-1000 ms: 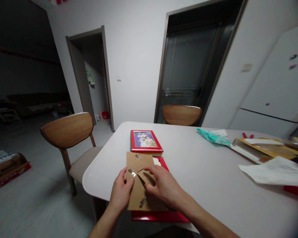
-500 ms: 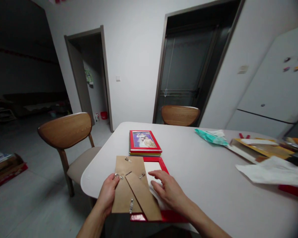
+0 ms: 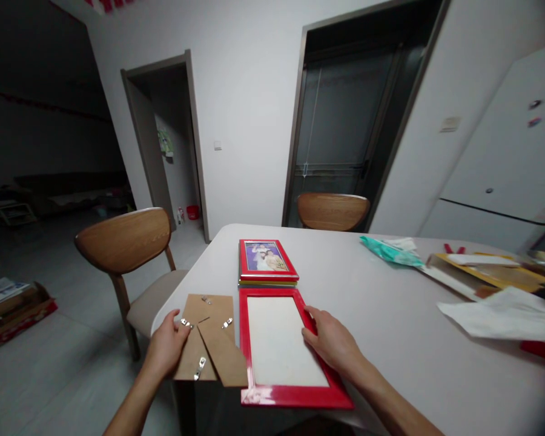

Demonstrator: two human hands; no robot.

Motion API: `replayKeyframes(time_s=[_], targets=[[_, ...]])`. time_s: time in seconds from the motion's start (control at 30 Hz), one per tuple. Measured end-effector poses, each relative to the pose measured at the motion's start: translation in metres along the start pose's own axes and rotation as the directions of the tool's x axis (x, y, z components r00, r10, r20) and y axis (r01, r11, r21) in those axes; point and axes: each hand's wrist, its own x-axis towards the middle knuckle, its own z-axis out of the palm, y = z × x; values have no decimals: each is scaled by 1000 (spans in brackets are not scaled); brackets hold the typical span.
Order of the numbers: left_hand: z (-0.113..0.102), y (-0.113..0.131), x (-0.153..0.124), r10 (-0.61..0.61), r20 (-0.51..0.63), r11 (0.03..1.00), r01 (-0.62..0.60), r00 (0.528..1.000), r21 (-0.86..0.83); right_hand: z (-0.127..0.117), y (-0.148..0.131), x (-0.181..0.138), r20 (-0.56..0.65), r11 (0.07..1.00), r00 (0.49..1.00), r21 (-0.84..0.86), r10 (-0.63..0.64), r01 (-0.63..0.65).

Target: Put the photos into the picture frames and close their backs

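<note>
My left hand (image 3: 166,346) is closed on the left edge of a brown backing board (image 3: 191,345). The board has metal clips and a slanted stand leg on its face, and it lies partly past the table edge. Beside it, a red picture frame (image 3: 290,396) with a plain white panel inside sits near the table's front edge. My right hand (image 3: 333,339) grips the frame's right side, fingers on its rim. Behind it is a stack of frames (image 3: 267,281), topped by a red one with a photo (image 3: 264,257).
The white table (image 3: 376,339) holds a teal plastic packet (image 3: 390,251), a yellow envelope (image 3: 495,272) and white wrapping (image 3: 504,315) on its right. Wooden chairs stand at the left (image 3: 127,242) and the far side (image 3: 332,211). A cardboard box (image 3: 22,312) is on the floor.
The backing board has moved left, off the red frame, uncovering its white panel. My right hand has shifted from over the panel to the frame's right side.
</note>
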Motion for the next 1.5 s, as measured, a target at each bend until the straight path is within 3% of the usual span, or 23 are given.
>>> replayKeyframes(time_s=[0.17, 0.27, 0.37, 0.47, 0.6, 0.7, 0.77, 0.8, 0.93, 1.03, 1.17, 1.27, 1.5], targets=[[18, 17, -21, 197, -28, 974, -192, 980, 123, -5, 10, 6, 5, 995, 998, 65, 69, -69], [37, 37, -47, 317, 60, 940, -322, 946, 116, -11, 7, 3, 86, 930, 979, 305, 187, -204], [59, 64, -75, 375, 181, 923, -383, 909, 16, -23, -7, -5, 282, 648, 943, 687, 179, -328], [81, 89, -97, 419, 360, 901, -431, 834, -51, -38, -24, -14, 337, 360, 931, 859, 137, -364], [98, 110, -112, 537, 405, 826, -558, 740, -74, -50, -39, -19, 334, 198, 933, 914, 131, -355], [96, 116, -115, 676, 376, 702, -709, 634, -67, -51, -41, -19, 322, 155, 942, 930, 93, -333], [90, 116, -113, 724, 330, 652, -757, 606, -42, -49, -39, -17, 300, 195, 948, 929, 104, -315], [85, 115, -111, 728, 283, 656, -755, 624, -21, -47, -37, -16, 286, 238, 951, 922, 117, -307], [59, 98, -98, 596, -14, 802, -595, 803, 45, -38, -22, -12, 223, 450, 957, 847, 183, -283], [41, 75, -88, 431, -162, 902, -427, 888, 59, -30, -7, -11, 164, 592, 965, 764, 207, -257], [32, 39, -83, 276, -110, 961, -276, 955, 17, -19, 11, -9, 86, 786, 976, 580, 202, -214], [33, 22, -85, 233, -30, 970, -231, 972, 71, -12, 18, -7, 26, 885, 978, 421, 206, -198], [37, 15, -84, 417, 66, 814, -405, 907, 417, -4, 20, -7, -31, 943, 983, 288, 184, -167]])
